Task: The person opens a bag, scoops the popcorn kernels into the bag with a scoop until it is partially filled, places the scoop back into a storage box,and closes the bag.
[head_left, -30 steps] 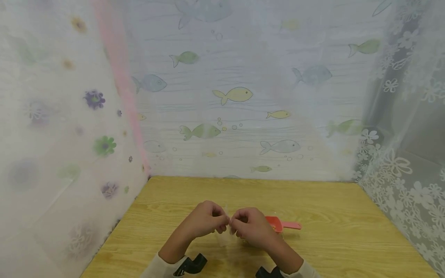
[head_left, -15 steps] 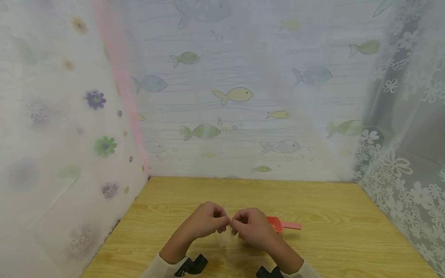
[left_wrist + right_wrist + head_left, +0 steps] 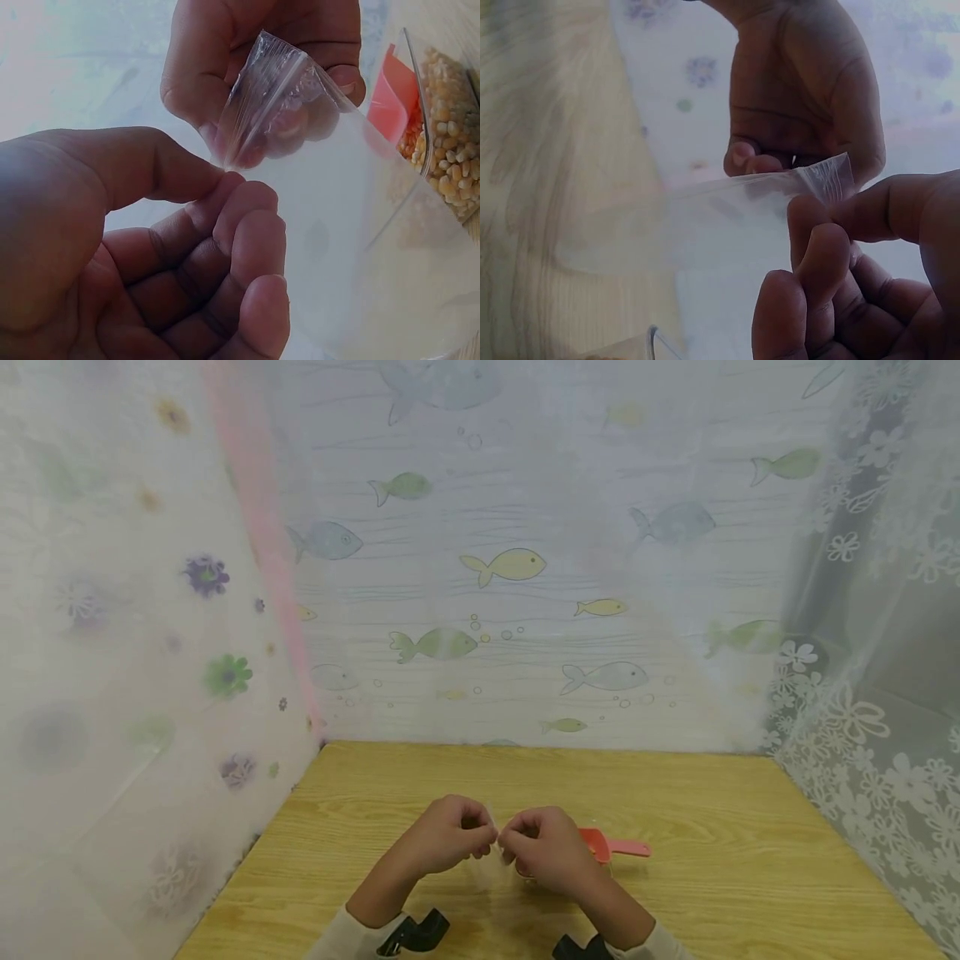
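Note:
A clear plastic zip bag [image 3: 337,225] hangs between my two hands, its top edge creased where they meet. My left hand [image 3: 450,837] pinches the bag's top edge between thumb and index finger. From the other side, my right hand [image 3: 551,852] pinches the same edge close by, fingertips almost touching the left ones. In the right wrist view the bag [image 3: 667,225] stretches out to the left, flat and see-through. I cannot make out anything inside it. Just beyond the right hand, a red scoop [image 3: 628,847] rests in a clear container, partly hidden by that hand.
Yellowish corn kernels [image 3: 450,161] fill part of the clear container, with smaller orange bits beside them. Everything stands on a wood-grain table [image 3: 375,777]. Curtains with fish [image 3: 510,564] and flowers [image 3: 228,675] close off the back and sides.
Both hands stay nearly in place at the bag's edge. Their fingertips have shifted very slightly to the right, and the scoop has not moved.

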The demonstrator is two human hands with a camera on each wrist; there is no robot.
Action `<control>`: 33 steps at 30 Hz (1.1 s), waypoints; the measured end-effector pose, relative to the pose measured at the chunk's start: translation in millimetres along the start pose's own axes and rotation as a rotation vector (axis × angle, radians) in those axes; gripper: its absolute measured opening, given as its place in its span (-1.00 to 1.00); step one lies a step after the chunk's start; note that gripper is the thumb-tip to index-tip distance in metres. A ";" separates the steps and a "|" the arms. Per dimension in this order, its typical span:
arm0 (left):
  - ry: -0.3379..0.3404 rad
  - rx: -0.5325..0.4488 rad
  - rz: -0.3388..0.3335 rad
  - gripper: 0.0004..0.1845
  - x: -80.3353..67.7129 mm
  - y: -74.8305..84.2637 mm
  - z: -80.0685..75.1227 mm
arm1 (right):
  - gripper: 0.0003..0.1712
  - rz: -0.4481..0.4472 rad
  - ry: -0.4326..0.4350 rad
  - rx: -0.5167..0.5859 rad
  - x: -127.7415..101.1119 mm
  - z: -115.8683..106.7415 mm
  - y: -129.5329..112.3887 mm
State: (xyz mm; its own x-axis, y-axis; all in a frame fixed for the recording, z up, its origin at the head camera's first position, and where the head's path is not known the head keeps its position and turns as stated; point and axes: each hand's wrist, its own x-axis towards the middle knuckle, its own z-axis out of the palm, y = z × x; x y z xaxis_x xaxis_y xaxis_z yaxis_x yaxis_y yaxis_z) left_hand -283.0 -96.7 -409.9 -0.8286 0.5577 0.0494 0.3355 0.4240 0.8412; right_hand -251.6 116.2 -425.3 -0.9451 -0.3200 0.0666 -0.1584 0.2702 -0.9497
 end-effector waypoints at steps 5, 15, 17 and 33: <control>0.011 0.043 0.030 -0.76 0.3 0.9 0.5 | -0.78 0.002 0.009 -0.011 0.4 -0.3 -0.4; 0.010 0.059 0.039 -0.75 0.2 1.8 0.2 | -0.76 -0.022 0.035 -0.061 2.6 2.2 1.9; 0.009 0.058 0.033 -0.75 0.2 1.6 0.6 | -0.75 -0.028 0.035 -0.071 2.7 2.8 2.7; 0.006 0.059 -0.019 -0.74 -3.7 3.3 -0.1 | -0.80 -0.022 0.072 -0.097 2.5 -4.3 5.8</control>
State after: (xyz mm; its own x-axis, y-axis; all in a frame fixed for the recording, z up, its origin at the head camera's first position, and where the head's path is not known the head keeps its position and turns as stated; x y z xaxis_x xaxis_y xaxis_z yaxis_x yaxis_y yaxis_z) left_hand -278.8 -97.4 -407.3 -0.8375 0.5451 0.0372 0.3456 0.4759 0.8087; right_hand -256.1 120.9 -429.3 -0.9585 -0.2617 0.1126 -0.2034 0.3517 -0.9138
